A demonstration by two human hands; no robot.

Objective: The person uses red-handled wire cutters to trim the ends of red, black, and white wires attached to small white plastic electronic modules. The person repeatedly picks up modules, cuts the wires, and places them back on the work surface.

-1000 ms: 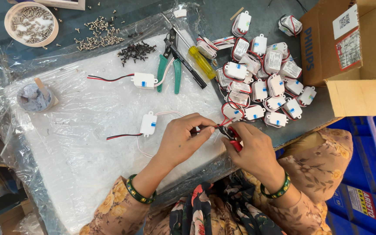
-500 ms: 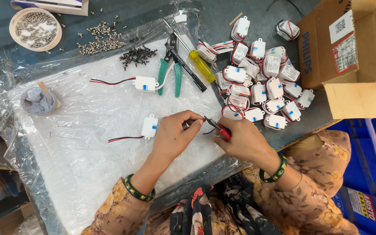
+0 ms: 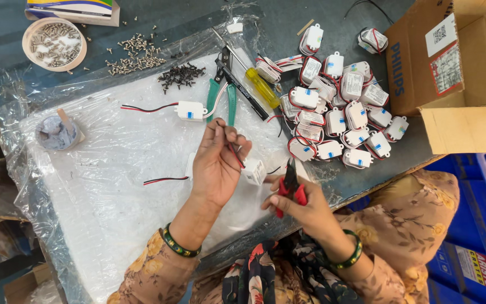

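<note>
Left hand (image 3: pixel 217 163) raised, fingers pinched; right hand (image 3: pixel 299 205) curled closed.

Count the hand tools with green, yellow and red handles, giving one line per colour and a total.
Green-handled pliers: 1
Yellow-handled screwdriver: 1
Red-handled cutters, held in the right hand: 1
Total: 3

Open brown cardboard box (image 3: pixel 451 67) at the bench's right edge, bearing white and red-white labels (image 3: pixel 445 53); flat blue-and-yellow carton (image 3: pixel 71 8) at top left; blue crate (image 3: pixel 482 247) with a red-yellow label (image 3: pixel 473 267) at lower right.
</note>
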